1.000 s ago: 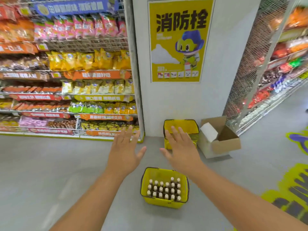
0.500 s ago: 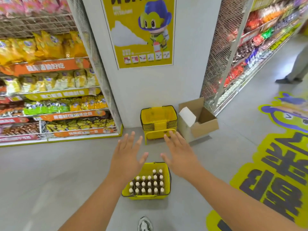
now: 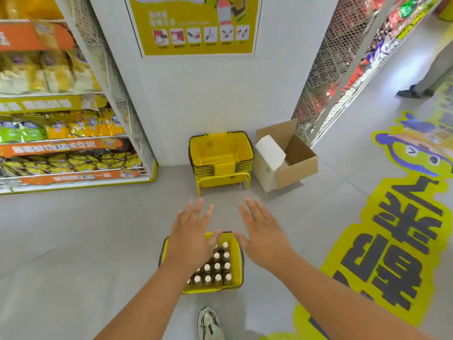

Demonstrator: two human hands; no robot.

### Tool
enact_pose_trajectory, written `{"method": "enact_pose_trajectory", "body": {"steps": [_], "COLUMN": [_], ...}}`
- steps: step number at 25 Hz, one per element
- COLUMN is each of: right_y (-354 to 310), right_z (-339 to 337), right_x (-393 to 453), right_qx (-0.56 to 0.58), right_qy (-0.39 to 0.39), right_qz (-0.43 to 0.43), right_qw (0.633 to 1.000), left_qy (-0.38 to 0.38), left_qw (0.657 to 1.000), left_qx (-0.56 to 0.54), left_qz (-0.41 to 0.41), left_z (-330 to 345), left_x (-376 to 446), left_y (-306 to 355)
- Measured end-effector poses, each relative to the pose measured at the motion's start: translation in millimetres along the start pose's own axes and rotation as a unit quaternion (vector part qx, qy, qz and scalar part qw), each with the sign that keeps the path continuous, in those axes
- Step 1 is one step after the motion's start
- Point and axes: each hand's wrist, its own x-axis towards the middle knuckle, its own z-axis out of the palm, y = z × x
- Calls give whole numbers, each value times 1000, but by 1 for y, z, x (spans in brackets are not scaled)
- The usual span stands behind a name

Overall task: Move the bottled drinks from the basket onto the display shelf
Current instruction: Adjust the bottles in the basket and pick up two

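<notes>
Fingers [image 3: 196,212] of both hands spread above basket [image 3: 236,261] rim.

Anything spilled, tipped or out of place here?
Nothing spilled. The white-capped bottles stand upright in the yellow plastic basket on the floor. One oddity: an open brown cardboard box sits askew beside the stacked yellow baskets, flaps up.

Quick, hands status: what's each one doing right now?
Left hand: open, fingers spread, holding nothing, above the basket.
Right hand: open, holding nothing.
</notes>
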Motion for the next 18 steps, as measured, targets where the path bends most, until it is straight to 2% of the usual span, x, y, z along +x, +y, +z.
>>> {"method": "enact_pose_trajectory", "body": {"steps": [2,7,18], "right_y": [7,41,126], "right_z": [31,139,441], "right_x": [25,80,151], "right_qx": [11,46,100], "right_qy": [-16,-68,-191], "right_qz": [6,18,26], "right_qw": [1000,996,976], "left_qy": [-36,-73,-165], "left_qw": [999,996,980], "left_qx": [-11,-40,-61], "left_qz": [-8,-42,-98], "left_z": [33,145,442], "left_x": [23,62,106], "left_y": [-15,-47,-111]}}
